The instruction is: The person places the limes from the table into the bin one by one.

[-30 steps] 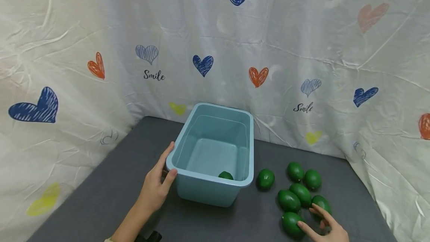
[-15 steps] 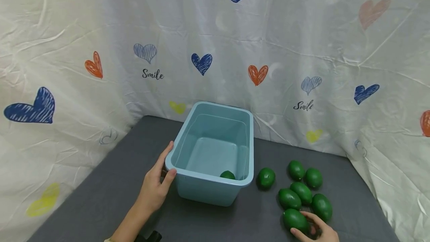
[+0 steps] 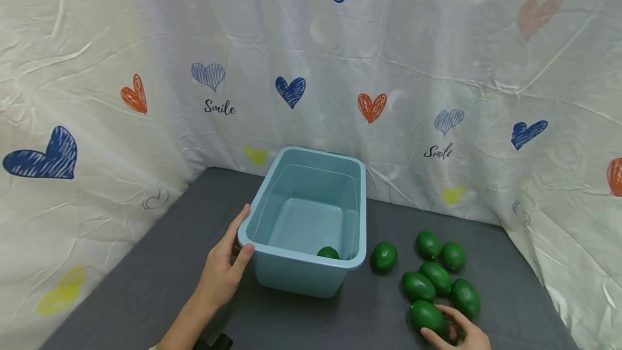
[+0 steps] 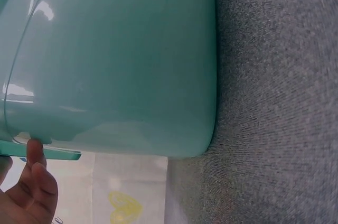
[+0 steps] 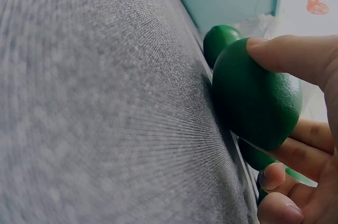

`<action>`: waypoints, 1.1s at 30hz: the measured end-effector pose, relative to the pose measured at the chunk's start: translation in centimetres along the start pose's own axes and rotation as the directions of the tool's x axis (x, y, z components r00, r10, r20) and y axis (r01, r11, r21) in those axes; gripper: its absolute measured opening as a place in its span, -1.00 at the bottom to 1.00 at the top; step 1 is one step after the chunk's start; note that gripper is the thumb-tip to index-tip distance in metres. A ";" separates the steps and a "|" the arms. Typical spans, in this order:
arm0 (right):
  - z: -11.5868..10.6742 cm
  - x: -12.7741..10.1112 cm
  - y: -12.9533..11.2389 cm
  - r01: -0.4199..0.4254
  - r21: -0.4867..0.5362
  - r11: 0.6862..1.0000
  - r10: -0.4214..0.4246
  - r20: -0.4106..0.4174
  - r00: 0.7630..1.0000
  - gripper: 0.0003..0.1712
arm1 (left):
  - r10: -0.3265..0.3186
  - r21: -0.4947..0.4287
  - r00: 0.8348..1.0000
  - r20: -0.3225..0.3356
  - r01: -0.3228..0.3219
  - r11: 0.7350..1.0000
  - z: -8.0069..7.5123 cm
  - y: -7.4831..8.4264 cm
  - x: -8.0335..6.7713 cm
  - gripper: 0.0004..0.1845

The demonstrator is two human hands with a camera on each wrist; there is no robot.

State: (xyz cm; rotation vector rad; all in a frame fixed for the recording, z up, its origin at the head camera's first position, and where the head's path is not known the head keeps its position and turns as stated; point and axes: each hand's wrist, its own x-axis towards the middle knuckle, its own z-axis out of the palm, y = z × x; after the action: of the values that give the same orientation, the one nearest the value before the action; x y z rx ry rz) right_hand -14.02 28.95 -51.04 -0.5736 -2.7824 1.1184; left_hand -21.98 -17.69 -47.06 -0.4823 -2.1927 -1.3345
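Note:
My left hand (image 3: pixel 221 274) grips the near-left corner of a light blue plastic bin (image 3: pixel 301 274), fingers under its rim and thumb at the front. In the left wrist view the bin wall (image 4: pixel 121 65) fills much of the frame, with my fingers (image 4: pixel 45 189) at the rim. One lime (image 3: pixel 328 253) lies inside the bin, partly hidden by the front wall. At the lower right, my right hand (image 3: pixel 459 331) holds a glossy green lime (image 3: pixel 427 317) between thumb and fingers. The right wrist view has this lime (image 5: pixel 253 92) close over the grey cloth, thumb on its upper side.
Several more limes lie in a loose cluster beyond the right hand, among them a lime (image 3: pixel 465 298) beside it. A single lime (image 3: pixel 384 257) sits right of the bin. A heart-printed curtain (image 3: pixel 403 80) rises behind the grey table (image 3: pixel 160 285). A black object (image 3: pixel 221 342) shows near the left forearm.
My right hand has moved left and closed its thumb and fingers around the nearest lime, which has shifted slightly. The left hand has stayed on the bin.

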 end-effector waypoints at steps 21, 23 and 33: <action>-0.8 -0.1 -1.6 0.032 0.033 0.999 -0.030 -0.056 0.998 -0.15 | -0.011 0.011 1.000 0.001 0.011 1.000 0.0 0.0 -0.1 -0.27; -1.0 -0.1 -1.8 0.048 0.027 0.998 -0.046 -0.071 0.996 -0.19 | -0.011 0.008 1.000 0.002 0.011 1.000 0.0 -0.1 -0.1 -0.27; -2.6 1.3 -2.6 0.115 0.043 0.992 -0.105 -0.192 0.976 -0.33 | -0.011 0.008 1.000 0.007 0.011 1.000 0.0 0.0 -0.1 -0.27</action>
State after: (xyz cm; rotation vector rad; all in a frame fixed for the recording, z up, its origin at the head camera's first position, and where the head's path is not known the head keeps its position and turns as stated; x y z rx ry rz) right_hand -15.43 29.38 -47.43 -0.4860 -2.5798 1.0529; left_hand -21.93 -17.71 -47.15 -0.4730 -2.2092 -1.3310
